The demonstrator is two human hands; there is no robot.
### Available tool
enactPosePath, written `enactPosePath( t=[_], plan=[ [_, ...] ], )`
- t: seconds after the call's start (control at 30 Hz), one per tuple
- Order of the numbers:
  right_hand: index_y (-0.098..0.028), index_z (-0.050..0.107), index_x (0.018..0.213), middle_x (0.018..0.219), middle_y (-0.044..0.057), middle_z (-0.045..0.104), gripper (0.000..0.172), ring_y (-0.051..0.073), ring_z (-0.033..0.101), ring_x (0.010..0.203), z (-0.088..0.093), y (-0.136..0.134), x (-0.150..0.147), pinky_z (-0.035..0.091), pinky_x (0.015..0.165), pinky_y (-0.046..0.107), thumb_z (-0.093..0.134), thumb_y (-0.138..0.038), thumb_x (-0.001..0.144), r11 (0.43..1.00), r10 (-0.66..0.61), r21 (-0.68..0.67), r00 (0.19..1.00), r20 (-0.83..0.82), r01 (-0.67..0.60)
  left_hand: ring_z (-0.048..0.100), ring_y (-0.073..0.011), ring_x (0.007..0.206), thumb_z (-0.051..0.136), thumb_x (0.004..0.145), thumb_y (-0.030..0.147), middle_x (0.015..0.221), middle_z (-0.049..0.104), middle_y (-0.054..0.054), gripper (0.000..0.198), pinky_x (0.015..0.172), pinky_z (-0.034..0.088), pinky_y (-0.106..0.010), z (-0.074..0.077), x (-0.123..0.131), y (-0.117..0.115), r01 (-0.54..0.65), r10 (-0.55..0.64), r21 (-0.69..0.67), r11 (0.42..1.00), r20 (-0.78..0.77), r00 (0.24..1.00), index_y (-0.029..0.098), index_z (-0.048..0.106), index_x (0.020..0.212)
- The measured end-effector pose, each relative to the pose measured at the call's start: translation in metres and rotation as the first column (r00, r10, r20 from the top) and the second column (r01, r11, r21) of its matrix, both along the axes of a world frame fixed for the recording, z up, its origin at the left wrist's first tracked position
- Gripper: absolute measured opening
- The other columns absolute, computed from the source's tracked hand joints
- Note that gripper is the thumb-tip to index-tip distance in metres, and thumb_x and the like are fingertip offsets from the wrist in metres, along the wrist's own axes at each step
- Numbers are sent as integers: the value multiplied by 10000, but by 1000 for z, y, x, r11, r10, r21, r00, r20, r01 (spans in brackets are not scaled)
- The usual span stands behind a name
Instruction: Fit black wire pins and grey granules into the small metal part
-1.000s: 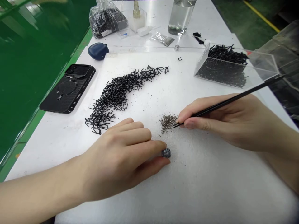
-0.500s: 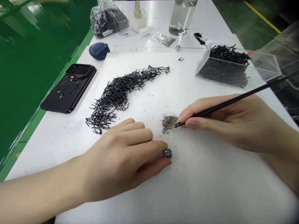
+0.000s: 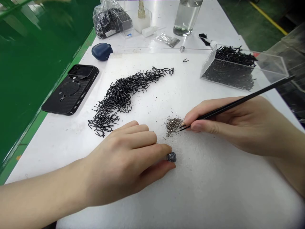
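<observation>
Between the thumb and index finger of my left hand (image 3: 133,159) is a small dark, glossy block (image 3: 172,156), partly hidden by the fingers. My right hand (image 3: 228,124) grips black tweezers (image 3: 228,106), held slanted with the fine tips down to the left. Those tips touch the near edge of a small pile of tiny shiny brown grains (image 3: 173,124), just beyond the block. Farther left, a long curved heap of short bent black pieces (image 3: 121,93) lies on the white sheet (image 3: 202,190).
A black phone (image 3: 71,89) and a dark blue rounded object (image 3: 102,51) lie at left. At right stands a clear box (image 3: 264,71) of black pieces. Along the back are a plastic bag (image 3: 108,24), a small bottle (image 3: 141,12), a packet (image 3: 168,39) and a clear container of liquid (image 3: 186,19).
The tweezer tips have spread slightly apart at the grains. My left hand keeps its hold on the block. The whole view has shifted a little.
</observation>
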State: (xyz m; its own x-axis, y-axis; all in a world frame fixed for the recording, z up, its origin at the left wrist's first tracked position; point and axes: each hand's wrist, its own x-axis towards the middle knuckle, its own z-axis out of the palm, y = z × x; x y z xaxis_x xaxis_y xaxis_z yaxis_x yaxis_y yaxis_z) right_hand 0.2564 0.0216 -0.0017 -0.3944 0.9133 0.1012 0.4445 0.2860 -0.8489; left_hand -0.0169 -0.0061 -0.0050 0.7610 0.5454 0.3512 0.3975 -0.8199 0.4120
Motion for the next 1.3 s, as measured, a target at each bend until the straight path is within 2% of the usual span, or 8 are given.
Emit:
enactPosePath(
  t=[0.43,0.8,1.07,1.3],
  plan=[
    [-342,856,899,896,-73,853,32,140,786,830,1,0,-1,650,776,214,852,-366,878,1000,-2,-11,1000,5,2,450,-147,650,703,1006,231,683,487,40,129,639,408,-322,-1,0,1,8,-8,5,1000,5,1000,138,786,974],
    [-339,858,900,896,-68,853,25,144,783,821,0,0,-2,652,777,218,854,-341,875,1000,-11,-21,1000,1,11,456,-148,651,700,1009,231,683,490,41,130,652,421,-323,1,1,-1,-8,8,1,1000,-18,1000,141,788,976],
    [-335,860,897,900,-22,847,87,210,795,840,1,0,-2,673,762,320,860,-416,866,1000,-5,-14,1000,8,6,452,-146,644,705,999,213,677,493,43,111,650,420,-321,1,1,1,2,-2,2,1000,-2,1000,140,787,983],
    [-348,858,901,910,-37,848,70,196,793,846,1,-1,-2,670,767,304,855,-412,873,1000,-9,-23,1000,8,9,448,-145,636,690,1010,217,670,489,41,136,640,418,-320,2,-1,-2,-1,1,2,1000,-10,1000,135,786,958]
  ],
)
